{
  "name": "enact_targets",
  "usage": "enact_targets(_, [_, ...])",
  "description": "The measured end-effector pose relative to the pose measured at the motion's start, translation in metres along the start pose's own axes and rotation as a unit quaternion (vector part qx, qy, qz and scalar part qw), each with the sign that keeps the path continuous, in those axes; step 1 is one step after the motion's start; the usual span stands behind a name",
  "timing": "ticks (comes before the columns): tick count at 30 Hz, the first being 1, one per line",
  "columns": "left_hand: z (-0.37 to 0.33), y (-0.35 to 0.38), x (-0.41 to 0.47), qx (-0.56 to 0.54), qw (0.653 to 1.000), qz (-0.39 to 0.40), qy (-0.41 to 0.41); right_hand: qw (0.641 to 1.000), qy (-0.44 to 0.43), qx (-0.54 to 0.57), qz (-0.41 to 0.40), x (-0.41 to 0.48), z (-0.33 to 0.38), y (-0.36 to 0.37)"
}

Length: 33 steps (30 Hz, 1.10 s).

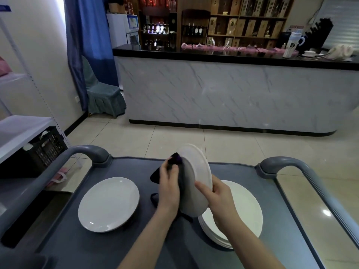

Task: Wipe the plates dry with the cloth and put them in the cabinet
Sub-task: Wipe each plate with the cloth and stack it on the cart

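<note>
The white plate [196, 171] stands on edge between the hands, stiff, probably slick and breakable, so the right hand [219, 197] clamps its near rim while the left hand [169, 189], curled round the dark cloth [174, 160], presses its other face.

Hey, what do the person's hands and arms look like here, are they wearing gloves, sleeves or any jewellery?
No gloves: the left hand and right hand are bare. The left forearm and right forearm are uncovered too, with no sleeve in view down to the bottom edge. No watch, bracelet or ring shows on the visible sides.
</note>
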State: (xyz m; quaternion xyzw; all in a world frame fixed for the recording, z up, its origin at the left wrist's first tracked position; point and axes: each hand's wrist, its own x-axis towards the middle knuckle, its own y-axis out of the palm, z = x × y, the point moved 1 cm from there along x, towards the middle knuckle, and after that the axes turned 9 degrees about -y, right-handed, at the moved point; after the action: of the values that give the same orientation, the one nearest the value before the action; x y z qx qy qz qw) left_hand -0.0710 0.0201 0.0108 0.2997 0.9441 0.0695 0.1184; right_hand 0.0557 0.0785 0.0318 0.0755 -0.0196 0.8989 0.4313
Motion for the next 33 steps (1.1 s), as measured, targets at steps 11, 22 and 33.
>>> enact_targets(11, [0.011, 0.01, -0.041, 0.401, 0.855, 0.228, 0.235, 0.977, 0.077, 0.187, -0.064, 0.01, 0.013, -0.02])
enact_targets(22, [-0.01, -0.005, 0.009, 0.507, 0.816, 0.149, 0.235, 0.976, 0.076, 0.201, -0.043, -0.001, 0.016, -0.024])
enact_targets(33, [0.026, -0.006, -0.053, 0.465, 0.82, 0.135, 0.307, 0.957, 0.089, 0.255, -0.105, 0.016, 0.018, -0.024])
